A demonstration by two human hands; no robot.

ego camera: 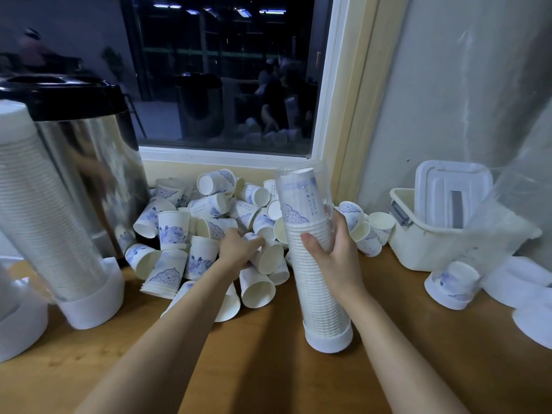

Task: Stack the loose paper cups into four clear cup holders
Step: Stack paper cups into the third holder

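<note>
- Two bare forearms reach out over the wooden tabletop (268,369), nearest the lens.
- The right grip (331,258) is wrapped round the middle of the centre holder (324,303), fingers and thumb curled on the clear tube. The holder stands on its white base on the tabletop, leaning a little to the left.
- The nested cups inside it reach almost to the open rim. I judge it nearly full, with room for a few more at most.
- The left grip (239,249) is down in the cup pile (185,222), its fingers curled over a lone cup (270,259) that lies on its side. This looks like the next cup to go in.
- The left holder (44,219) stands just beside the steel urn (89,150), packed with cups up to its white cap. I count it as done.
- At the far-left edge sits another white base (18,321), cut off by the frame. Its fill cannot be told.
- The right holder (507,210) leans over the white bin (418,249), with only a few cups at its foot (451,282). It is barely started.
- The pile lies against the wall under the window, between urn and bin. Many cups there are loose, some already in short nested stacks, and a few stragglers sit near the bin.
- Estimate: about halfway. One holder is filled, one almost, one scarcely begun and one unknown, with most of the pile left to clear.
</note>
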